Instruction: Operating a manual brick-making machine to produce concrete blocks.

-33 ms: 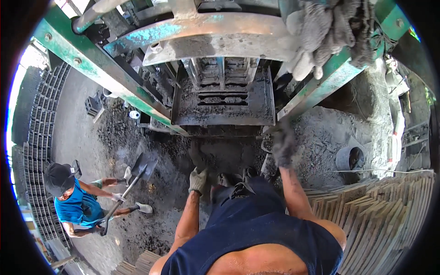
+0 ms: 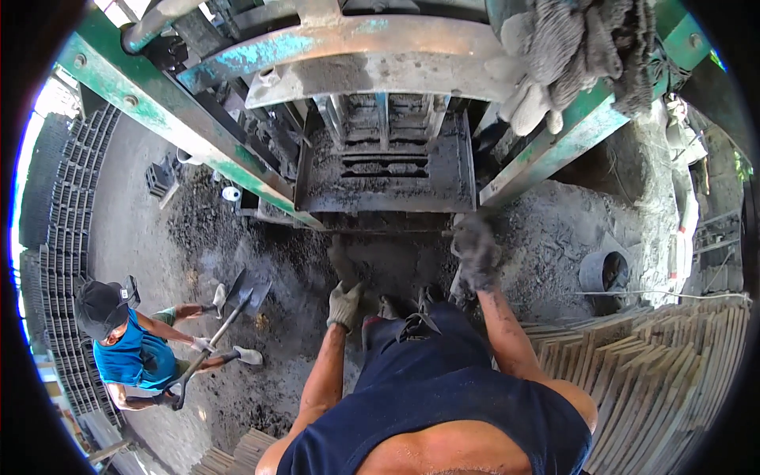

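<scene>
My left hand (image 2: 344, 306), in a light grey glove, is closed around the lower end of a dark, grimy bar (image 2: 341, 261) in front of the machine. My right hand (image 2: 477, 257) wears a dark, dirty glove and is at the right front corner of the machine, beside the foot of the green post (image 2: 546, 150). Its fingers blend into dark metal parts and are hard to make out. Between and beyond my hands sits a metal tray (image 2: 317, 190) coated in dark grit, with a slotted mould (image 2: 384, 169) in it.
Several worn gloves (image 2: 566, 47) hang at the upper right. On the left a co-worker (image 2: 138, 348) in blue holds a shovel (image 2: 247, 294). Stacked blocks (image 2: 71, 198) line the far left. Wooden boards (image 2: 641, 380) stand at the right, below a metal bucket (image 2: 604, 271).
My right hand has shifted slightly left and toward me, and is less blurred. My left hand has risen a little along the bar's end.
</scene>
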